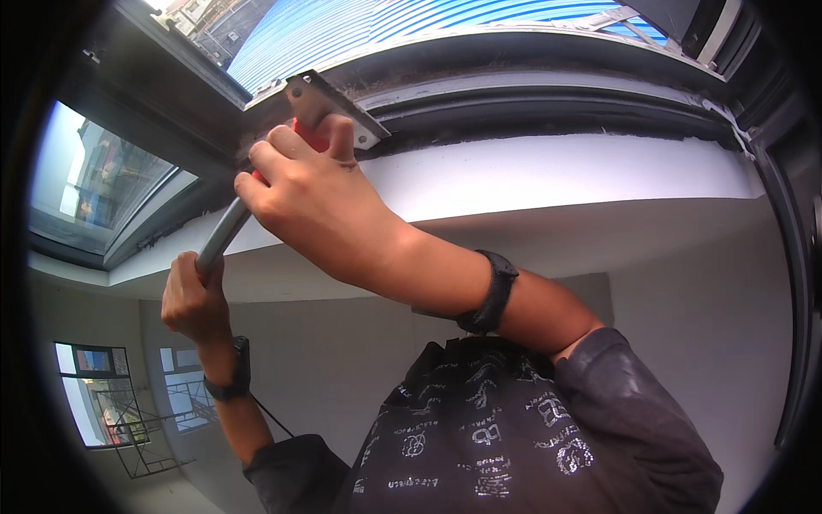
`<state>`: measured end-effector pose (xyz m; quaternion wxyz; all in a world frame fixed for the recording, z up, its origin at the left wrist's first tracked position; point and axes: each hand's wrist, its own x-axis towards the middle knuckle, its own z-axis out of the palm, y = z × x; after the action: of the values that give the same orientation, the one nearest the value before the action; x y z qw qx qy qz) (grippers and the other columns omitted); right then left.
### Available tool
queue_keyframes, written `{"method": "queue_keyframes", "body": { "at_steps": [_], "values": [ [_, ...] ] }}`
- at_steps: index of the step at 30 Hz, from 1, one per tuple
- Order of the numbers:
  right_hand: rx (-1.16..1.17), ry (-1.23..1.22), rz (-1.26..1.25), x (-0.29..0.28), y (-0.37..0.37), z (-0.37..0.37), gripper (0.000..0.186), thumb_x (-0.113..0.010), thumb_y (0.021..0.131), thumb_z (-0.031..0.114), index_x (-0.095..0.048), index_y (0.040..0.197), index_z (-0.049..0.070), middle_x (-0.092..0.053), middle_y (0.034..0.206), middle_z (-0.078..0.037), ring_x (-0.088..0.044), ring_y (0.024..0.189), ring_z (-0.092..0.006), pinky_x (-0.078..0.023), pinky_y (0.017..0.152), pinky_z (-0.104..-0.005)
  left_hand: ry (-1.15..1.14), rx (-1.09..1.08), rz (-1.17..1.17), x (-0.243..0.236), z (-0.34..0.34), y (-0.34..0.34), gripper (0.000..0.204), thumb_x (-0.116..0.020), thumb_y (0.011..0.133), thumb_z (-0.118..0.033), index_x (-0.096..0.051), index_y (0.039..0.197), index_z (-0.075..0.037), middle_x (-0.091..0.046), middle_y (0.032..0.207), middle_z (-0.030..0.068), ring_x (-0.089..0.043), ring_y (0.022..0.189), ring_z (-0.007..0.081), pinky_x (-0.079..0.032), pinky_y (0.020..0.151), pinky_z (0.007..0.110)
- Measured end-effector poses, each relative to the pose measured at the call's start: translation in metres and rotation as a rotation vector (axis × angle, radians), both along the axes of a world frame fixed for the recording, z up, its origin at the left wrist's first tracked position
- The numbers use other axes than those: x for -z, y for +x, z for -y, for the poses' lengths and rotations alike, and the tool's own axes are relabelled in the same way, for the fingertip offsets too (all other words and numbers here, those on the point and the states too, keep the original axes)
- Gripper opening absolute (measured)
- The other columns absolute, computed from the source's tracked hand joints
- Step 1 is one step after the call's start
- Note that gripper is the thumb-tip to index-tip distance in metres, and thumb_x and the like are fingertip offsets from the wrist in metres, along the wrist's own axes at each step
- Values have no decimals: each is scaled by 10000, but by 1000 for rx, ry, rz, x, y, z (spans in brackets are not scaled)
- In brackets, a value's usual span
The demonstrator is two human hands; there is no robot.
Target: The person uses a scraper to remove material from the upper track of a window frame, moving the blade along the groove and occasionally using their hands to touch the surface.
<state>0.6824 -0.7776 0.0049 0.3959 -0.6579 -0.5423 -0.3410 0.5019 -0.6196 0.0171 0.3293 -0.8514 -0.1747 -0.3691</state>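
A scraper [224, 233] with a grey handle, a red head and a wide metal blade slants up from lower left to upper right. Wrapped round the lower part of its handle is my left hand [195, 295], closed. My right hand [300, 176] grips it higher up, fingers curled over the red head just below the blade [324, 110]. That blade lies at the dark window frame [479, 116], close to the corner where the frame meets the left upright. My right fingers hide much of the red head.
A white sill [556, 171] runs below the frame, its upper edge rough. At left is a glass pane [98, 184] in a dark frame. Blue corrugated roofing [402, 26] shows outside. Another dark frame upright [783, 231] borders the right; a barred window [94, 390] stands far lower left.
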Motion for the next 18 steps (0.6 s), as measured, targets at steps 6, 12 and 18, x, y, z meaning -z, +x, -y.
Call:
{"method": "queue_keyframes", "body": {
  "at_steps": [6,12,18],
  "values": [
    [-38,-101,-3,-5,-4,2,126,-683,725,56,-636,839,82,-595,962,-61,-529,1034,-214,-288,857,-443,-97,-40,-4,-2,13,-10,332,-674,866,-396,-526,821,-102,-507,633,65,-549,535,302,-422,486,395],
    [-49,-77,-19,-2,1,9,62,-674,725,94,-663,785,105,-573,877,-40,-522,1003,-221,-290,901,-495,-157,-11,-26,1,24,-10,332,-691,849,-392,-540,832,-97,-513,654,59,-552,543,289,-416,488,391],
    [43,-52,6,2,27,52,18,-657,741,112,-670,751,117,-590,835,-39,-539,982,-210,-327,896,-476,-192,36,-49,13,52,28,309,-682,859,-380,-573,875,-91,-530,669,59,-552,531,275,-418,487,385]
  ]
}}
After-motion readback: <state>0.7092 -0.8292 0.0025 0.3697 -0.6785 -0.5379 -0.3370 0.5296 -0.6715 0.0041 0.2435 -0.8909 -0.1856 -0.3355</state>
